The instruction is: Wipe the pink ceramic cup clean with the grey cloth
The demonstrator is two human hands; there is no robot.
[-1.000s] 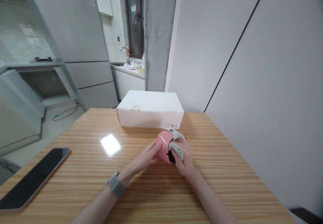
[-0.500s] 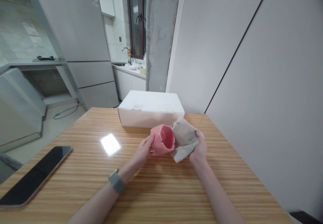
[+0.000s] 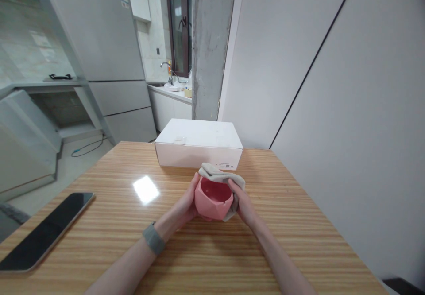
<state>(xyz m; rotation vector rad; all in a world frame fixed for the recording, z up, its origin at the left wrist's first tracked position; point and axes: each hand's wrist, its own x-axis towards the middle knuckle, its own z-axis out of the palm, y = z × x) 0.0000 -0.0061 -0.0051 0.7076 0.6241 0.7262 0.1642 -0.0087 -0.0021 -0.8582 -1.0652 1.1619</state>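
A pink faceted ashtray (image 3: pixel 212 207), bowl-shaped with small notches in its rim, is held above the table with its hollow tilted toward me. My left hand (image 3: pixel 190 202) wraps its left side, and some of the fingers are hidden behind and under it. Draped over the far rim and right side is a grey cloth (image 3: pixel 221 174). My right hand (image 3: pixel 242 201) grips that cloth and presses it against the ashtray's right edge, thumb near the rim.
A white box (image 3: pixel 199 145) stands on the wooden table (image 3: pixel 159 250) just beyond my hands. On the left lies a dark-screened phone (image 3: pixel 48 230). A white wall (image 3: pixel 332 131) rises along the right, and a fridge (image 3: pixel 109 56) stands farther back at left.
The ashtray has turned so its hollow faces up and toward me. My right hand has moved left with the cloth, which now wraps the rim and right side instead of hanging beside it.
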